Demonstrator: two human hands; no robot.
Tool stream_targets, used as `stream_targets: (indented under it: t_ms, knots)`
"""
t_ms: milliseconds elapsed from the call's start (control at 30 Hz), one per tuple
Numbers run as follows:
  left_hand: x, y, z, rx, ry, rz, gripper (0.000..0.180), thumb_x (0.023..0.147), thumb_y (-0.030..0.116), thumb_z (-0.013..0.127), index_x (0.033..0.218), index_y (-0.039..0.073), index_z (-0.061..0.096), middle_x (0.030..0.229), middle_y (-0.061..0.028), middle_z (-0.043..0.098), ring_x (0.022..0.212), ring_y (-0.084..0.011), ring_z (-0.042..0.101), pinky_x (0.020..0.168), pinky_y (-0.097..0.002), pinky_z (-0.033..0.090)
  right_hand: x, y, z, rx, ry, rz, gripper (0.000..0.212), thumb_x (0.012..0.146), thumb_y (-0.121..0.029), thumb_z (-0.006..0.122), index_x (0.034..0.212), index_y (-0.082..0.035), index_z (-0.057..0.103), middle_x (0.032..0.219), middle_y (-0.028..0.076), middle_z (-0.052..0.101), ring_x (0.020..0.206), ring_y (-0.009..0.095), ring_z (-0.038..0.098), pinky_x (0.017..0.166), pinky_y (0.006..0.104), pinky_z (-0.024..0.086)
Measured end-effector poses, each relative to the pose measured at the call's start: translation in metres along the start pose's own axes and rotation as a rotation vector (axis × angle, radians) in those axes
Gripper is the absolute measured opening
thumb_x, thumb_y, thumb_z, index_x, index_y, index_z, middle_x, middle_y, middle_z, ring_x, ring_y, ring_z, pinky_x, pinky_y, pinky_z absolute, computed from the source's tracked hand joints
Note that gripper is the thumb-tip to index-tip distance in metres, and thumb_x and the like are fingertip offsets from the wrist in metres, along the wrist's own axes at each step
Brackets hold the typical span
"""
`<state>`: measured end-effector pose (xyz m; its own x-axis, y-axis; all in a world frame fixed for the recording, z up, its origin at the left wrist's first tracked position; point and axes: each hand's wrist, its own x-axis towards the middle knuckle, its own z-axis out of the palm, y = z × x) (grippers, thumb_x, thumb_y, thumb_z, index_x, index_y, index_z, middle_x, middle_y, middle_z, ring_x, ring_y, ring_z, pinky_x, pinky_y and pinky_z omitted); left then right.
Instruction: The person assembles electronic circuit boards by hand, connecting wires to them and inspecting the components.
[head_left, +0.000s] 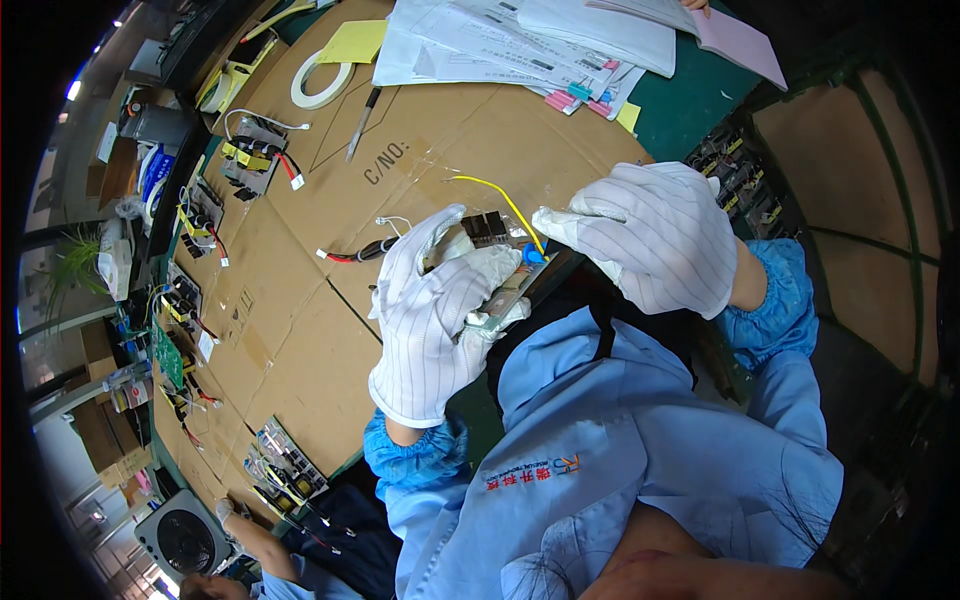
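Both my hands wear white striped gloves. My left hand point(430, 310) is wrapped round a small circuit board point(510, 300), tilted at the cardboard's near edge; glove and fingers hide much of it. Black parts point(487, 229) and a round blue component point(533, 254) show on the board. From beside the blue component a yellow wire point(508, 196) rises and curves away to the left, its far end loose. My right hand point(650, 235) is closed just right of the wire, fingertips pressed together. Whether they pinch anything is hidden. A red-and-black lead point(358, 252) with a white connector lies left of my left hand.
Cardboard point(290, 330) covers the table. Several similar boards point(255, 160) with wires line its left side. Beyond lie a slim pointed tool point(362, 125), a tape roll point(322, 84) and papers point(480, 45) with clips. At lower left, a co-worker's arm point(258, 545) reaches near a fan point(185, 535).
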<state>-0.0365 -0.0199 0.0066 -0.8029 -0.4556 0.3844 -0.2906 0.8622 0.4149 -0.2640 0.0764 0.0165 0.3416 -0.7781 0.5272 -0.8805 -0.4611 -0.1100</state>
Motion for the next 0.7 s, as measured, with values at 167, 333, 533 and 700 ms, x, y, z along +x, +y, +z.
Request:
stream_targets:
  t_ms: [167,333,533,700]
  knots:
    - [-0.0015,-0.0015,0.0,-0.01,0.003,0.011,0.032,0.07,0.033,0.074,0.091,0.009,0.073,0.103,-0.0104,0.069,0.114,-0.036,0.056,0.097,-0.0467,0.043,0.0009,-0.0002,-0.0004,-0.012,-0.003,-0.007,0.041,0.07,-0.014,0.066,0.111,-0.011,0.066,0.088,0.002,0.058,0.073,0.017,0.058,0.057,0.0301,0.044]
    - [-0.0039,-0.0053,0.0018,-0.003,0.003,0.039,0.033,0.071,0.033,0.073,0.094,0.01,0.074,0.102,-0.0101,0.069,0.115,-0.035,0.055,0.097,-0.0466,0.043,-0.0018,-0.0011,0.0,0.005,-0.081,0.002,0.039,0.072,-0.015,0.066,0.111,-0.01,0.066,0.087,0.002,0.058,0.071,0.017,0.056,0.056,0.0302,0.044]
    - [-0.0052,-0.0076,0.0021,0.019,-0.008,0.025,0.031,0.071,0.032,0.073,0.094,0.011,0.074,0.099,-0.0099,0.069,0.115,-0.0349,0.056,0.096,-0.0469,0.044,-0.001,-0.0021,-0.0009,0.0,-0.043,0.012,0.038,0.072,-0.014,0.066,0.109,-0.009,0.067,0.086,0.002,0.057,0.07,0.017,0.056,0.055,0.0294,0.043]
    - [-0.0077,-0.0094,0.0041,-0.002,0.012,0.031,0.034,0.071,0.033,0.073,0.098,0.012,0.074,0.099,-0.0096,0.069,0.116,-0.0345,0.055,0.097,-0.0465,0.043,0.0004,-0.0022,-0.0024,-0.039,-0.056,0.003,0.037,0.071,-0.013,0.065,0.108,-0.009,0.067,0.086,0.001,0.057,0.07,0.016,0.055,0.054,0.0292,0.043]
